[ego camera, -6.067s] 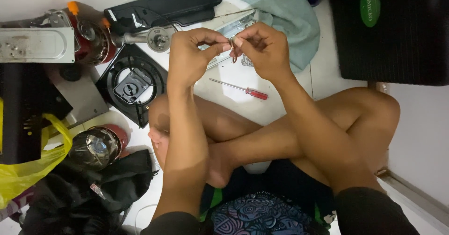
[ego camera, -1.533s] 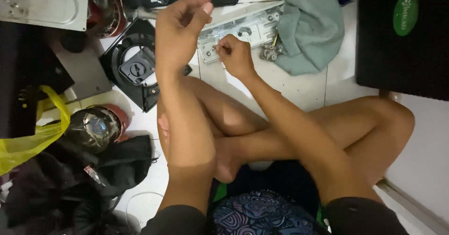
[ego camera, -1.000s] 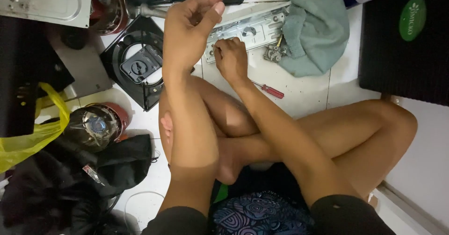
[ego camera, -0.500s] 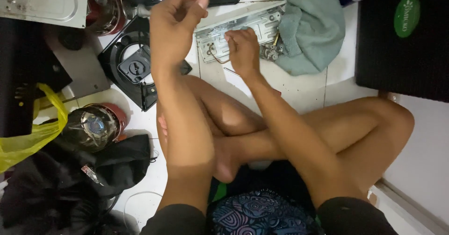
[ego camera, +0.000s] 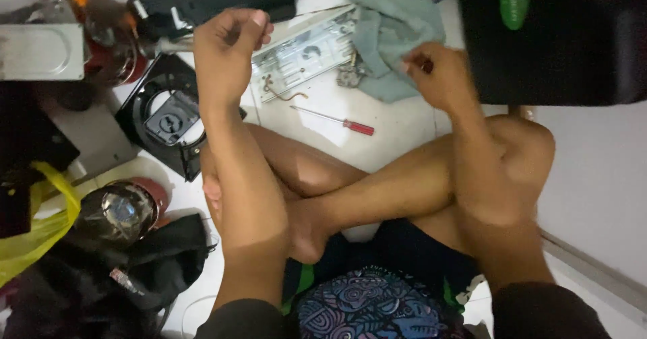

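Left hand (ego camera: 226,49): fingers curled shut, held above the grey metal panel (ego camera: 306,49); whether it holds anything, cannot tell.
Right hand (ego camera: 438,76): pinching the teal cloth (ego camera: 394,22), right of panel.
Screwdriver (ego camera: 333,118): lies on floor, near side of panel.
Advice: gather loose small parts before reaching.

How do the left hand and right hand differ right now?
The left hand is raised, curled loosely above the grey metal panel; the right hand sits out to the side at the edge of the teal cloth. The left hand looks sharp, the right hand blurred. Whether either pinches something small cannot be told. Both are bare, and neither touches the red-handled screwdriver on the floor.
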